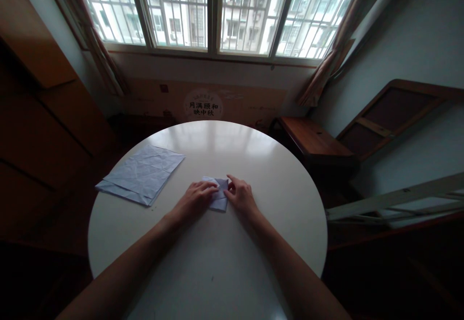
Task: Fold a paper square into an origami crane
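Note:
A small, roughly square piece of folded pale-blue paper [219, 203] lies near the middle of the white table. From the left, my left hand [197, 195] reaches over it, its bent fingers pressing on the paper's upper left part. My right hand [241, 194] is at the right edge, thumb against the paper and fingers curled beside it. Part of the paper is hidden under my left fingers. To the left lie larger creased sheets of the same pale-blue paper [145, 170], stacked loosely and touched by neither hand.
The round white table [203, 262] has its far edge toward a barred window [213, 10]. A wooden bench [315, 138] stands beyond the table on the right. Wooden cabinets [43, 117] line the left side. A printed box or panel [235, 100] sits below the window.

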Motion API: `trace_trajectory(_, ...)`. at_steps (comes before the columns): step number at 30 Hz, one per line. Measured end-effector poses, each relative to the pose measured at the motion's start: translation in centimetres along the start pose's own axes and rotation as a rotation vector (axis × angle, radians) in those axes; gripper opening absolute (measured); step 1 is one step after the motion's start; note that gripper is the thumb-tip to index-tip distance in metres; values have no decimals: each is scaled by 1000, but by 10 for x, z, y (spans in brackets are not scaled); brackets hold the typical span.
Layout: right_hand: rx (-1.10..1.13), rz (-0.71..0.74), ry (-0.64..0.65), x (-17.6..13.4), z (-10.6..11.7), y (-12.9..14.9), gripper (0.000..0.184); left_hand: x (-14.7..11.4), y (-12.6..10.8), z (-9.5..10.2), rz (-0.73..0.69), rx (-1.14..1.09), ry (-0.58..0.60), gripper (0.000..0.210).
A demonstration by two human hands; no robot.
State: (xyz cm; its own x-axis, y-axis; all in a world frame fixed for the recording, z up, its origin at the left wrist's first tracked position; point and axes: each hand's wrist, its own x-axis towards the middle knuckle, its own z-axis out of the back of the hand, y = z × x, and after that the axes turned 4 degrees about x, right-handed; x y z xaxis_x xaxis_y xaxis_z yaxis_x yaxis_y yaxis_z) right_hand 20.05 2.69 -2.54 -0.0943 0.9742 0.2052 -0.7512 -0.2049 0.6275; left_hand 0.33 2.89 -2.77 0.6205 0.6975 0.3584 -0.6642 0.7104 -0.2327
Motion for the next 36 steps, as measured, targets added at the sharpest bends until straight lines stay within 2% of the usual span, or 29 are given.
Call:
trace_trajectory(3, 15, -58, -24, 0, -1, 2, 42, 0, 2, -3, -56, -44, 13, 25)
trace_trajectory(7, 16, -103, -25, -2, -2, 5, 19, -2, 4, -5, -58, -24, 46, 31)
trace_trajectory(9, 0, -99, -27, -2, -2, 6, 15, -2, 4, -7, -48, 15, 66, 36)
trace_trajectory(15, -43, -64, -8, -3, -3, 7, 13, -3, 2, -10, 8, 64, 61, 46)
trace_trajectory(18, -88, -24, -32, -3, -2, 6, 11, -3, -3, -10, 29, 57, 63, 45)
trace_trajectory(22, -127, -7, -78, -2, -2, 2, 10, -4, -9, -8, -4, 13, 53, 40)
trace_trajectory(28, -144, 14, -79, -1, -4, 0, 9, -4, -8, -11, -77, -3, 56, 42)
trace_trajectory(36, -181, -6, -22, -3, -1, 7, 8, -4, -10, -13, -28, 40, 76, 44)
